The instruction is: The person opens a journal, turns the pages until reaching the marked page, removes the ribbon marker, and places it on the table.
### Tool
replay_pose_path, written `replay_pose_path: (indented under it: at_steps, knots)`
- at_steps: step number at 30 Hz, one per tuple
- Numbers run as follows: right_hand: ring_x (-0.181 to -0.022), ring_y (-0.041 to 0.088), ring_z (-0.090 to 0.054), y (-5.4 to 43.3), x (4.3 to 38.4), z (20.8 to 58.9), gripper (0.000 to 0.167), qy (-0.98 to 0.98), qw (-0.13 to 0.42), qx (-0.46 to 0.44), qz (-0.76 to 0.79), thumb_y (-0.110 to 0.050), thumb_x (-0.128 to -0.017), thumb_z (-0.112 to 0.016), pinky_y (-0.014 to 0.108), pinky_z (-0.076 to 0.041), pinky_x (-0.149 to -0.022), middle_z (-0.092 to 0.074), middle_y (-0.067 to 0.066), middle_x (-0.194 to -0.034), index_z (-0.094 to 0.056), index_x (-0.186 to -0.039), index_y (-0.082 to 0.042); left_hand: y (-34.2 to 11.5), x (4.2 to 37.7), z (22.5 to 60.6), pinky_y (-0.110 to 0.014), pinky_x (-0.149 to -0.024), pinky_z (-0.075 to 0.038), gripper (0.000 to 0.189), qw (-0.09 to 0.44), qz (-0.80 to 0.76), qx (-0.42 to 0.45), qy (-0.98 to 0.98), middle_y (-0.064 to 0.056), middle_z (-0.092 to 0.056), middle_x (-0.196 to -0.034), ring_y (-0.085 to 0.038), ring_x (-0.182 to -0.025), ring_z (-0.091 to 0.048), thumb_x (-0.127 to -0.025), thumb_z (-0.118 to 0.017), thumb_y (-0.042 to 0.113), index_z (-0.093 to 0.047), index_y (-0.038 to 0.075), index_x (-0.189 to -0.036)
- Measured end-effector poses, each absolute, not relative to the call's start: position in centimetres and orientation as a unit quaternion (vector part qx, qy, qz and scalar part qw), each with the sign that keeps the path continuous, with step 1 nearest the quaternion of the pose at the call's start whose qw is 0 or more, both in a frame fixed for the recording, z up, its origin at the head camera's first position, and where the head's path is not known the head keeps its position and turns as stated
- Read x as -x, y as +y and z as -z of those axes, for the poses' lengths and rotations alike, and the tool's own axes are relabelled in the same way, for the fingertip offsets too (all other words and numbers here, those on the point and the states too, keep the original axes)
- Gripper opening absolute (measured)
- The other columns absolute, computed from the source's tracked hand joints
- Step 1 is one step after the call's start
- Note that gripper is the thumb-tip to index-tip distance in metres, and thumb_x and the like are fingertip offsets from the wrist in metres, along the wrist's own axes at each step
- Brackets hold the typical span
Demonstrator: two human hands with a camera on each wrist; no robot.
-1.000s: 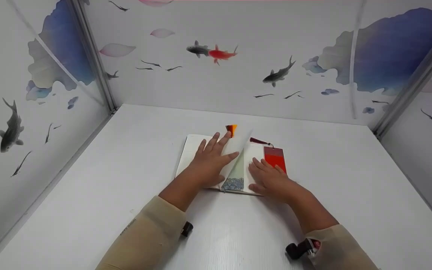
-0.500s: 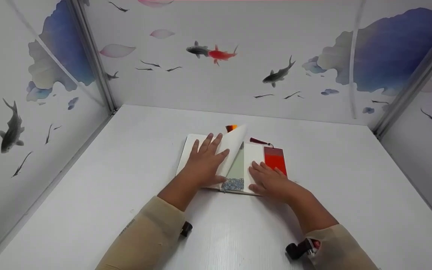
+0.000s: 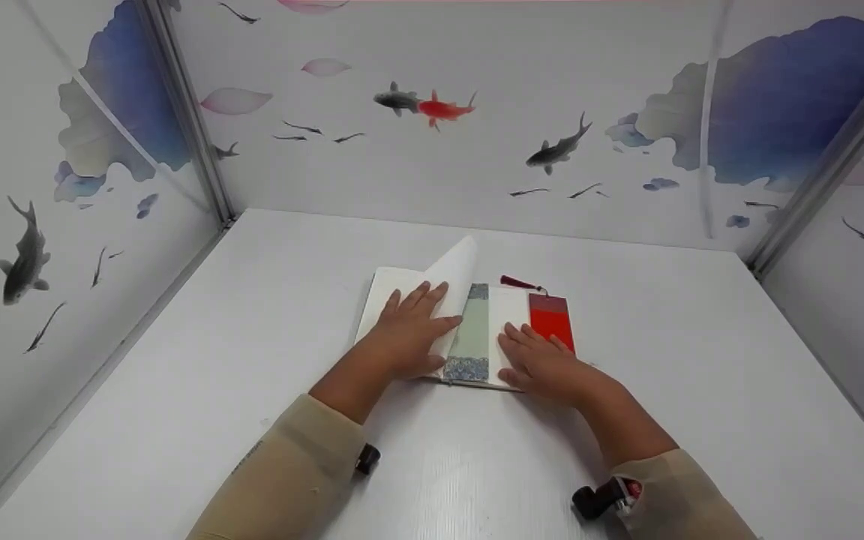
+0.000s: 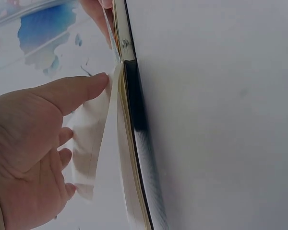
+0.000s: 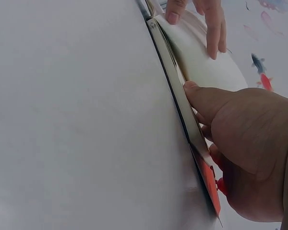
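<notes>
White notebook (image 3: 402, 289) under both flat, open hands, left hand (image 3: 409, 330) lifting a page (image 3: 458, 281), right hand (image 3: 541, 360) pressing.

white notebook (image 3: 394, 289), red bookmark (image 3: 550, 319) — green-blue bookmark (image 3: 472, 337)

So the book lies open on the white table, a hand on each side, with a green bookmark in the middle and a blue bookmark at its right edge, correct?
Not quite: the bookmark at the right edge of the book is red, not blue, as the head view shows. The rest holds: the green bookmark lies in the middle, between the left hand and the right hand, on the table.
</notes>
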State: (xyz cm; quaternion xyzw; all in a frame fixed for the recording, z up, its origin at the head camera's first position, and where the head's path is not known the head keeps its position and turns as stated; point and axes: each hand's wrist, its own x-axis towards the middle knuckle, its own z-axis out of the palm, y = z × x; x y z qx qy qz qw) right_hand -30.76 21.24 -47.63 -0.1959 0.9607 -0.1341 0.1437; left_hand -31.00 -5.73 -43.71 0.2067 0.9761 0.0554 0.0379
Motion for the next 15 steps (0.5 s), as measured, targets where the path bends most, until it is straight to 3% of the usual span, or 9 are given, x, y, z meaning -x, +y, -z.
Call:
replay_pose_path:
  at_steps: [7,15]
  knots:
    - [-0.170,0.036,-0.008,21.3,30.8,47.7,0.084,0.960,0.145,0.197,0.138,-0.050,-0.103,-0.066,0.066,-0.005,-0.136,-0.018,0.003,-0.182,-0.024,-0.172,-0.024,-6.2,31.4,44.2,-0.055,-0.138,-0.013,0.076,0.052,-0.051,-0.200,0.977,-0.003,-0.012,-0.183,-0.028,-0.171,-0.008,-0.099,-0.074,0.049,-0.043,0.030,-0.166]
    - [-0.170,0.037,-0.008,21.3,30.8,47.7,0.084,0.960,0.142,0.202,0.131,-0.049,-0.104,-0.065,0.065,-0.006,-0.136,-0.018,0.004,-0.182,-0.024,-0.172,-0.023,-6.9,31.1,44.0,-0.049,-0.138,-0.019,0.080,0.126,-0.085,-0.155,0.976,-0.006,-0.017,-0.182,-0.029,-0.171,-0.012,-0.100,-0.073,0.044,-0.038,0.021,-0.168]
